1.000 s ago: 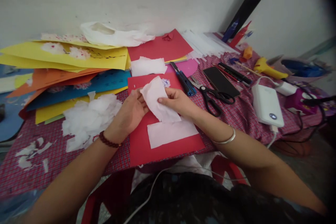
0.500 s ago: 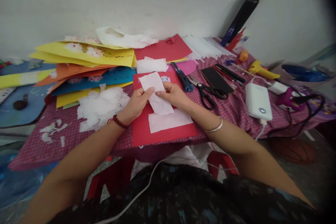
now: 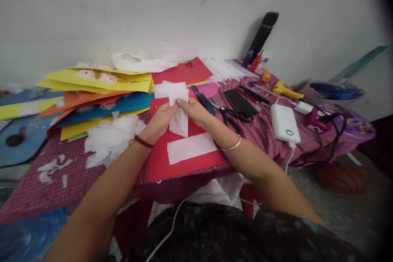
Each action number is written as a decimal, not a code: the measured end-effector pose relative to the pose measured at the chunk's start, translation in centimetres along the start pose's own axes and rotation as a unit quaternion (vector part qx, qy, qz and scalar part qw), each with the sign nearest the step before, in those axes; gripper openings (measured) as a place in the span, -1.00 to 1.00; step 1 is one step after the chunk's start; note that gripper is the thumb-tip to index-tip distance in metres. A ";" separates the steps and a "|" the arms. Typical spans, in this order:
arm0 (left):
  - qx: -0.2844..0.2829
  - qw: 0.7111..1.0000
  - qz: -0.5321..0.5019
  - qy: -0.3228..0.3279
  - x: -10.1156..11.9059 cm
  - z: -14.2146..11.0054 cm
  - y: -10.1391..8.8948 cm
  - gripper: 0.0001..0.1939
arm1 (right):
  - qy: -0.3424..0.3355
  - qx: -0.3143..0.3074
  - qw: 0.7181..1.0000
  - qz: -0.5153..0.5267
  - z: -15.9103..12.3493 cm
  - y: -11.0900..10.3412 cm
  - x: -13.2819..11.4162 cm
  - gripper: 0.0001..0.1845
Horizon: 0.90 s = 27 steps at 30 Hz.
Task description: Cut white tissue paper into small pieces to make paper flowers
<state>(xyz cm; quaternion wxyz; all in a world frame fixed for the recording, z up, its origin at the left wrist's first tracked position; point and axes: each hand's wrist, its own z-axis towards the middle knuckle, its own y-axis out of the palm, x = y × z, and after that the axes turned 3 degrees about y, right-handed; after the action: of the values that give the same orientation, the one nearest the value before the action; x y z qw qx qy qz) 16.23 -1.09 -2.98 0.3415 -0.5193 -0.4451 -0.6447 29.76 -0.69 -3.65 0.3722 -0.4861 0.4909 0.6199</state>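
Observation:
My left hand [image 3: 159,120] and my right hand [image 3: 194,111] meet over a red card sheet [image 3: 159,159] and both pinch a thin white tissue strip [image 3: 179,120] that hangs down between them. A white rectangle of paper [image 3: 190,147] lies flat on the red sheet just below the hands. Another white tissue piece [image 3: 167,88] lies behind the hands. A heap of torn white tissue [image 3: 112,137] sits to the left of my left wrist.
Stacked yellow, orange and blue card sheets [image 3: 101,86] cover the left back. Right of the hands lie a blue cutter [image 3: 203,100], black scissors [image 3: 235,115], a phone [image 3: 240,102], pens [image 3: 253,95], a white power bank [image 3: 284,123] with cable, and a yellow glue gun [image 3: 284,89].
The view has tilted up and pulled back. The tissue strip has been folded narrower between my fingers, and both hands have moved closer together.

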 end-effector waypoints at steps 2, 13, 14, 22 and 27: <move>0.018 0.999 0.020 -0.028 -1.2 -0.6 0.0 -0.53 | 0.026 0.004 1.000 0.000 -0.3 0.0 1.3 -0.59; 0.051 0.957 0.287 0.017 -1.4 -1.4 -0.9 -0.70 | -0.058 0.023 0.998 -0.003 0.3 -0.9 2.5 -0.57; 0.053 0.952 0.301 0.021 -1.4 -1.3 -0.9 -0.71 | -0.071 0.024 0.997 0.000 0.4 -1.0 2.5 -0.55; 0.025 0.947 0.321 0.006 -1.1 -1.5 -1.0 -0.75 | -0.092 0.035 0.995 -0.024 -0.1 -1.2 1.6 -0.43; 0.008 0.945 0.327 0.005 -0.8 -1.6 -0.9 -0.84 | -0.070 0.010 0.997 0.008 -0.6 -1.1 0.9 -0.42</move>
<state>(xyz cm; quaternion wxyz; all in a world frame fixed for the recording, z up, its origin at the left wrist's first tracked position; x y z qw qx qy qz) 14.99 -2.29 -4.11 0.5402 -0.6303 -0.2541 -0.4963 30.75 -1.01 -4.83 0.4054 -0.4335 0.4737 0.6507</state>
